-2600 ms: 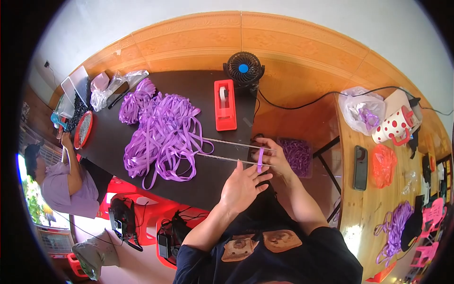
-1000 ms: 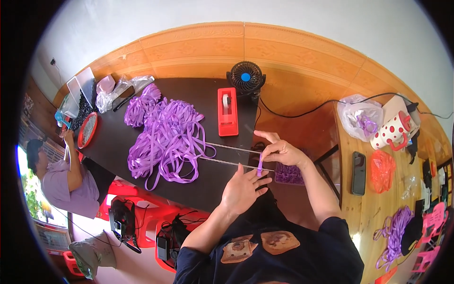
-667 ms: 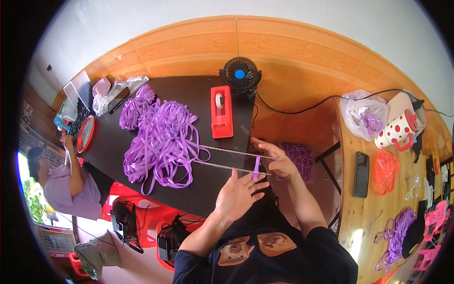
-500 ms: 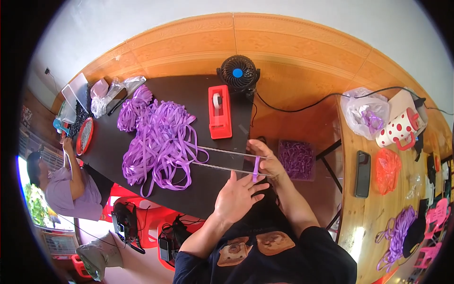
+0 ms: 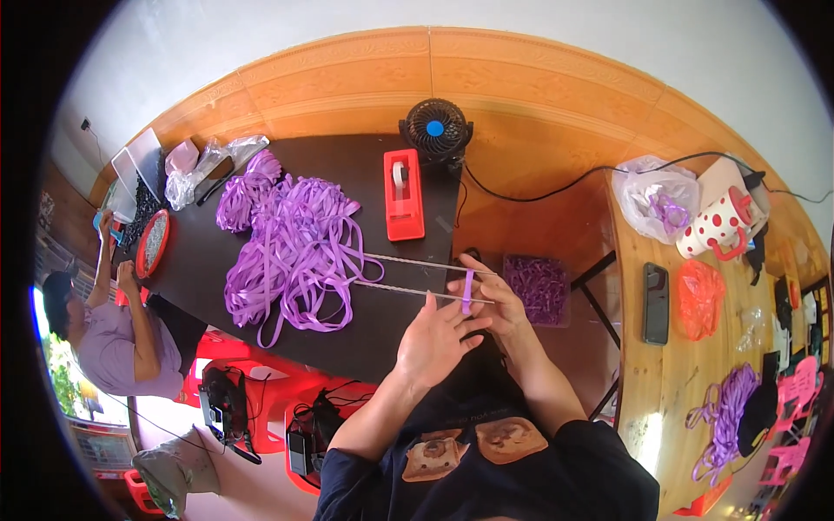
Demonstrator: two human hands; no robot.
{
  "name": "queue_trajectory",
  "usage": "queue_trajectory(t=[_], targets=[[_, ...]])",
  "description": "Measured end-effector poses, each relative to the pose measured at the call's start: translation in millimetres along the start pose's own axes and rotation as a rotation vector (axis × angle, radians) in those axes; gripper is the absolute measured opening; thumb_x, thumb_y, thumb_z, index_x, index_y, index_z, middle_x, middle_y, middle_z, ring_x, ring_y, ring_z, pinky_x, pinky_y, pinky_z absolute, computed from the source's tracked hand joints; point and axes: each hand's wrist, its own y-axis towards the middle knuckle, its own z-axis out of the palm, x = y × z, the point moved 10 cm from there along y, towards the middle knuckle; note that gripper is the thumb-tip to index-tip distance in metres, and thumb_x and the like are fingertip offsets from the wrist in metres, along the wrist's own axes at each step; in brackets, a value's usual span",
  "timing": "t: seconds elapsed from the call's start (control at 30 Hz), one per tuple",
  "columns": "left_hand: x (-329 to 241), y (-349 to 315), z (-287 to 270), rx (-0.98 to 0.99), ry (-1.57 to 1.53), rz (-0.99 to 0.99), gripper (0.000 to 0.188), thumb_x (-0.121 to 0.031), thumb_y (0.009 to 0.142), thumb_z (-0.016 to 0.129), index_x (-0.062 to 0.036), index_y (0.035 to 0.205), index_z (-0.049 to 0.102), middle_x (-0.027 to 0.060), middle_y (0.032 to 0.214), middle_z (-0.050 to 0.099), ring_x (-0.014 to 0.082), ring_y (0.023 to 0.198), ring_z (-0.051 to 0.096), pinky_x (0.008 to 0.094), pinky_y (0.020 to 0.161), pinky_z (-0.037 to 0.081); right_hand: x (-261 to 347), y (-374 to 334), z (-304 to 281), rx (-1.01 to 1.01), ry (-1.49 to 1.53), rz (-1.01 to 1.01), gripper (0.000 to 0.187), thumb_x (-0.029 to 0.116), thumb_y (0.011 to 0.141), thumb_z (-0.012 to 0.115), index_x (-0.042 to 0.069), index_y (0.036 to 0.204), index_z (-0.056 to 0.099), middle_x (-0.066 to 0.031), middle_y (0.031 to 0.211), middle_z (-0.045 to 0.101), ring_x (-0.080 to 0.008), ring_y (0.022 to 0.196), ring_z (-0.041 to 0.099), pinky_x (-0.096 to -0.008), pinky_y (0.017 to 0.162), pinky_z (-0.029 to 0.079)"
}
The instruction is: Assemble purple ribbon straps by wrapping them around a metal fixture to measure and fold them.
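Two thin, twisted-looking lines (image 5: 404,293) stretch from a heap of purple ribbon (image 5: 295,252) toward my hands. A narrow purple ribbon strip (image 5: 467,293) crosses both lines near their right ends. My left hand (image 5: 439,343) is palm up with thumb and fingers apart; its fingertips are close to the strip's lower end. On the far side, my right hand (image 5: 504,308) has its fingers bent around the strip and the line ends. The exact contact of those fingertips is partly hidden.
A red tape dispenser (image 5: 403,195) and a black fan (image 5: 436,130) stand on the dark table. A bin of purple ribbon (image 5: 537,291) is below, right. The wooden table holds a phone (image 5: 656,304) and a dotted tumbler (image 5: 714,224). A co-worker (image 5: 122,339) sits left by a red tray (image 5: 153,243).
My hands stay almost in place around the strip, with small finger shifts. The whole view moves slightly. At the left, the co-worker's one hand has risen away from the other.
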Motion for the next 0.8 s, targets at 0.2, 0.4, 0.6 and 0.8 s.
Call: queue_trajectory(t=[0.2, 0.4, 0.6, 0.8], targets=[[12.4, -6.9, 7.5, 0.0, 0.155, -0.026, 0.061, -0.047, 0.097, 0.033, 0.003, 0.132, 0.042, 0.0147, 0.131, 0.048, 0.0281, 0.114, 0.049, 0.037, 0.093, 0.037, 11.9, 20.3, 0.7, -0.057, -0.139, -0.087, 0.049, 0.015, 0.09, 0.058, 0.002, 0.135, 0.042, -0.0085, 0.082, 0.062, -0.0235, 0.086, 0.062, -0.0348, 0.079, 0.05], [21.5, -51.2, 40.8, 0.153, 0.299, -0.032, 0.057, -0.032, 0.092, 0.052, 0.0048, 0.134, 0.042, 0.0181, 0.129, 0.052, 0.0272, 0.11, 0.056, 0.0336, 0.09, 0.043, 33.6, -7.7, -11.1, -0.064, 0.049, -0.282, 0.051, 0.009, 0.084, 0.062, -0.003, 0.13, 0.045, -0.0113, 0.076, 0.062, -0.0244, 0.073, 0.061, -0.0358, 0.07, 0.051], [-1.1, -85.6, 25.5, 0.073, 0.683, 0.073, 0.037, -0.026, 0.093, 0.055, 0.0034, 0.114, 0.061, 0.0156, 0.112, 0.063, 0.0213, 0.094, 0.063, 0.0282, 0.083, 0.046, 141.8, -91.7, -93.7, -0.698, -0.626, -0.444, 0.031, 0.001, 0.082, 0.056, -0.002, 0.113, 0.058, -0.0213, 0.094, 0.067, -0.0258, 0.083, 0.066, -0.0334, 0.073, 0.052], [-123.8, -127.1, 38.2, -0.572, 1.537, 1.068, 0.008, -0.003, 0.078, 0.065, 0.0001, 0.085, 0.068, 0.0115, 0.071, 0.059, 0.0236, 0.062, 0.058, 0.033, 0.057, 0.044, 193.3, -149.2, -247.2, -1.07, -0.863, -0.624, 0.04, 0.008, 0.085, 0.062, -0.002, 0.123, 0.053, -0.0143, 0.121, 0.056, -0.0203, 0.104, 0.055, -0.0309, 0.087, 0.045]])
